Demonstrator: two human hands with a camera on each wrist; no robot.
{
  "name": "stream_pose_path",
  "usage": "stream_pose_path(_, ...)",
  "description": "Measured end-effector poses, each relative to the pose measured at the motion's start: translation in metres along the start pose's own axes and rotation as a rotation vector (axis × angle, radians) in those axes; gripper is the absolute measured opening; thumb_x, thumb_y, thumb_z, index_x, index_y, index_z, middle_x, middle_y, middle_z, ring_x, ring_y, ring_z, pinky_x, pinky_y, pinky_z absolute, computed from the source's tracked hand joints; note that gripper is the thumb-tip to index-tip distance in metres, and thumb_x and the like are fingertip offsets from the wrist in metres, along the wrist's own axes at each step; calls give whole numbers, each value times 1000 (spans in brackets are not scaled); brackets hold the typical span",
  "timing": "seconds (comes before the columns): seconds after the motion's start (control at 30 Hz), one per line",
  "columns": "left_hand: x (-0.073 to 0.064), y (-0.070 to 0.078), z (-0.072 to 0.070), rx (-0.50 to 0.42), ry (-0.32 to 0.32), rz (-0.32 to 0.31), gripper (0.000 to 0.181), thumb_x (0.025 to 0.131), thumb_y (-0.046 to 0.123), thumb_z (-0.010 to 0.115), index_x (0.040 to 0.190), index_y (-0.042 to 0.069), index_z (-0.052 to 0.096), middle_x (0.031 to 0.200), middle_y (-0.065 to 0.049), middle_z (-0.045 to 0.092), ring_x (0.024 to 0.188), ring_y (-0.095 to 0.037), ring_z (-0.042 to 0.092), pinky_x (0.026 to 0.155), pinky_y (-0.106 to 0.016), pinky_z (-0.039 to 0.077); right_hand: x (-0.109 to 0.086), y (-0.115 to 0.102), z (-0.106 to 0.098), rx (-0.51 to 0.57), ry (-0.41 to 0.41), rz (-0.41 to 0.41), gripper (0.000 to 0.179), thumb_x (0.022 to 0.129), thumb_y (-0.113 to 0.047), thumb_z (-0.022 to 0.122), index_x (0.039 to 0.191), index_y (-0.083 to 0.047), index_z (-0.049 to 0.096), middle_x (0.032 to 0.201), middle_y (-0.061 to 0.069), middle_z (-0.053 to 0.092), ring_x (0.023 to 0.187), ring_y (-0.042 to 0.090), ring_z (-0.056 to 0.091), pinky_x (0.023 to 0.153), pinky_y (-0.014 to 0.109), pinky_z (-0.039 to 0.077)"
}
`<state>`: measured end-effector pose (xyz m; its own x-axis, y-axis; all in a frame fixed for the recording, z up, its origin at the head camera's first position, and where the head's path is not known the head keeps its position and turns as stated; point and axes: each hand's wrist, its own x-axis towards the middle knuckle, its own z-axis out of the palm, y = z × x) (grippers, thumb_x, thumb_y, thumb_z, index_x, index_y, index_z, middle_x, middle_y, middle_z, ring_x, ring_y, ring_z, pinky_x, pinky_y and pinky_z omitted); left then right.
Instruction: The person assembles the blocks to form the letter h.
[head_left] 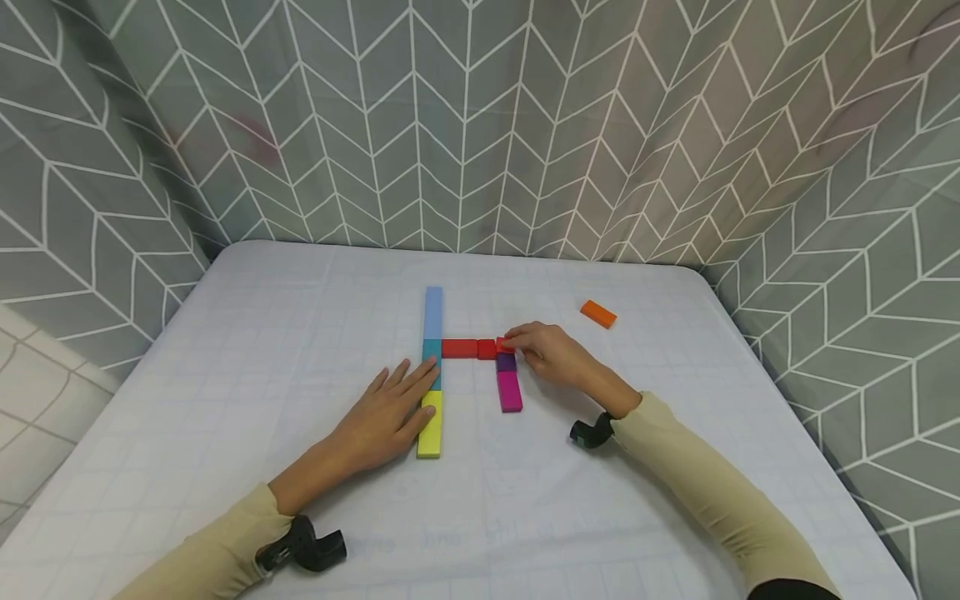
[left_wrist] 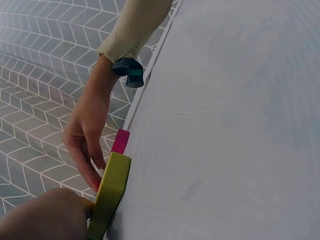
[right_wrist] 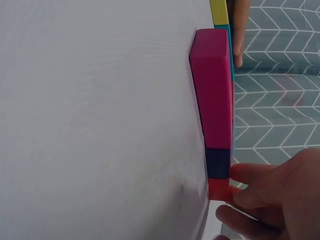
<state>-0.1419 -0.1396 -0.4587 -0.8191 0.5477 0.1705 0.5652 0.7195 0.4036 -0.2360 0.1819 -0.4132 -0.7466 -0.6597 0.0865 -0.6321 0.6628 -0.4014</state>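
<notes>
A column of flat blocks runs light blue [head_left: 433,312], teal [head_left: 432,348] and yellow [head_left: 430,437]. From the teal part a red bar [head_left: 459,348] and a short red block [head_left: 486,349] stretch right to a small red end block [head_left: 504,343]. Below that end block lie a purple block [head_left: 506,362] and a magenta block [head_left: 509,392]. My left hand [head_left: 386,421] rests with spread fingers along the column's left side, its fingertips on the teal and yellow blocks. My right hand [head_left: 553,357] pinches the small red end block, partly hiding it.
An orange block [head_left: 598,314] lies apart at the back right of the white-covered table [head_left: 262,333]. Patterned grey curtains [head_left: 465,125] hang behind and beside the table. Each wrist wears a black camera mount [head_left: 592,431].
</notes>
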Motion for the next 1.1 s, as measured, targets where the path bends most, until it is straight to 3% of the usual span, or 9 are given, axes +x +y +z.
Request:
stream_pose_path(0.2,0,1,-1,-3,-1,-3,63,110,36,52,163,6,34,169,-7,27,154,-41,20,121,-62,13,0,1,-1,-6,8,-12,37,97,8,60,132,0,71,133,16,66,128,33,58,103,46,51)
stream_pose_path(0.6,0,1,-1,0,2,0,63,109,35,52,163,6,35,169,-7,28,154,-41,21,121,-62,13,-8,17,-17,15,174,11,33,94,10,61,124,5,72,131,21,66,127,39,58,108,56,44)
stream_pose_path(0.8,0,2,-2,-5,-1,0,63,109,35,52,163,6,35,169,-7,28,154,-41,21,121,-63,14,-12,30,-24,6,197,86,32,95,10,62,125,6,71,131,21,67,128,40,58,108,55,44)
stream_pose_path(1.0,0,2,-2,-4,1,0,63,110,35,52,163,6,35,169,-7,28,153,-41,21,121,-63,14,-15,38,-24,14,197,76,32,94,11,63,125,7,71,128,21,69,124,40,61,105,55,47)
stream_pose_path(1.1,1,2,-2,0,-4,-7,63,109,35,53,163,7,34,169,-7,27,154,-41,21,121,-63,13,-17,42,-24,23,187,130,33,95,9,61,127,6,70,131,22,67,128,41,58,108,56,44)
